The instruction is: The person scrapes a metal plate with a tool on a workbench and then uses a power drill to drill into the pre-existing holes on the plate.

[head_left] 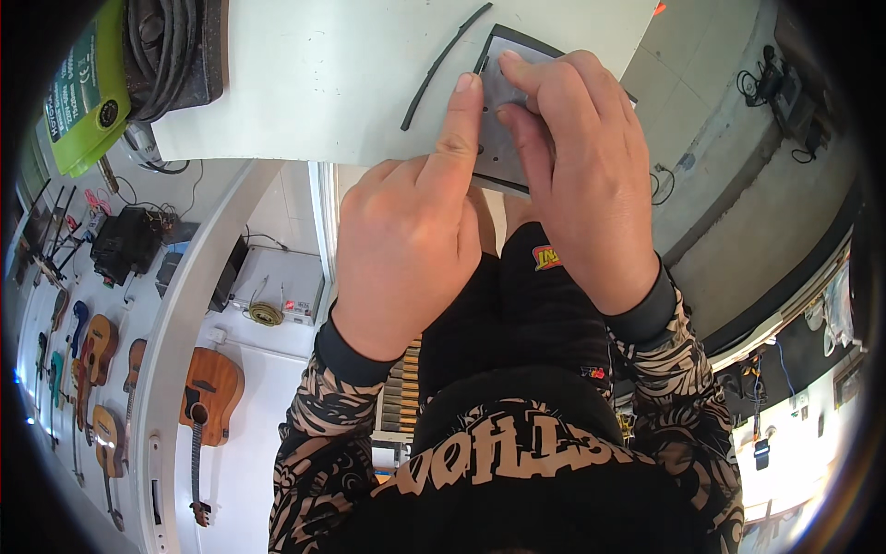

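A flat grey panel [503, 152] with a dark border and several small dark spots lies at the table's near edge, partly covered by my hands. My left hand [406, 240] reaches its index finger out to the panel's left edge, its other fingers curled under; its thumb is hidden. Over the panel is my right hand [591, 175], index fingertip and thumb apart near that same edge, the remaining fingers bent. Between them I see nothing clearly held. A thin, slightly curved black strip [441, 74] lies on the table to the left of the panel.
On the white table [305, 83], a green device [88, 92] and a black coiled cable [166, 46] in a dark case stand at the far left. Below the table at left are an acoustic guitar [210, 392] and a white box [281, 286]. Several more guitars line the left side.
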Motion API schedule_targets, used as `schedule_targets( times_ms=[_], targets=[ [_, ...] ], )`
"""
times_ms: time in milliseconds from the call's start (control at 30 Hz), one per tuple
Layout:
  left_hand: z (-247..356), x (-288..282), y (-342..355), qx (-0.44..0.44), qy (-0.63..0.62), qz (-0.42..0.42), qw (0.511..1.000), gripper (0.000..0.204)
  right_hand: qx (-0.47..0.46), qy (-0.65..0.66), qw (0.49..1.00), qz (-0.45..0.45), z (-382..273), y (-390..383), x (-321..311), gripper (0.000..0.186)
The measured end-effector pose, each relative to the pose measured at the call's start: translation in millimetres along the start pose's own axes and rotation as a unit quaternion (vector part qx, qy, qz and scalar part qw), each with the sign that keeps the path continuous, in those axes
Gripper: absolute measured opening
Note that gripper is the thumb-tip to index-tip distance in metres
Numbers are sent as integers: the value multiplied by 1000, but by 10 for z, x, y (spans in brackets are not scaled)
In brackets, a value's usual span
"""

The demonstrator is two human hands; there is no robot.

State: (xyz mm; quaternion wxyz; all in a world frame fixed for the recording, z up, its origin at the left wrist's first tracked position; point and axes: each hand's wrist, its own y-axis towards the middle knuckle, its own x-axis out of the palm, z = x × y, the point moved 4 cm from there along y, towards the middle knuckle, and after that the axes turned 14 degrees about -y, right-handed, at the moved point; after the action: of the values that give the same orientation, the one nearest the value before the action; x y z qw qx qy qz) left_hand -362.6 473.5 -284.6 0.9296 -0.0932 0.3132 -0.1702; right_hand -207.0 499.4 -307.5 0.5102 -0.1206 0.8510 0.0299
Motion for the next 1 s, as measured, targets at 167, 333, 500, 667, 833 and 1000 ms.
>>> schedule_targets(
  times_ms=[167, 333, 500, 667, 833, 1000],
  targets=[
    [-59, 49, -23, 23, -9, 14, 1000, 71, 1, -4, 1000, 3, 1, 15, 7, 34],
    [-78, 61, -86, 5, -20, 16, 1000, 73, -10, -28, 999, 21, 3, 9, 41, 38],
    [-77, 59, -115, -4, -13, 13, 1000, 75, -5, -20, 1000, 4, -15, 21, 18, 36],
    [-112, 78, -195, 1, -6, 12, 1000, 73, -4, -7, 1000, 9, -10, 22, 30, 34],
    [-122, 68, -269, -10, 7, -2, 1000, 74, 2, -1, 1000, -1, -26, 35, 26, 32],
    [-134, 69, -357, -13, 7, -5, 1000, 77, -13, -13, 1000, 9, -20, 37, 49, 32]
  ],
)
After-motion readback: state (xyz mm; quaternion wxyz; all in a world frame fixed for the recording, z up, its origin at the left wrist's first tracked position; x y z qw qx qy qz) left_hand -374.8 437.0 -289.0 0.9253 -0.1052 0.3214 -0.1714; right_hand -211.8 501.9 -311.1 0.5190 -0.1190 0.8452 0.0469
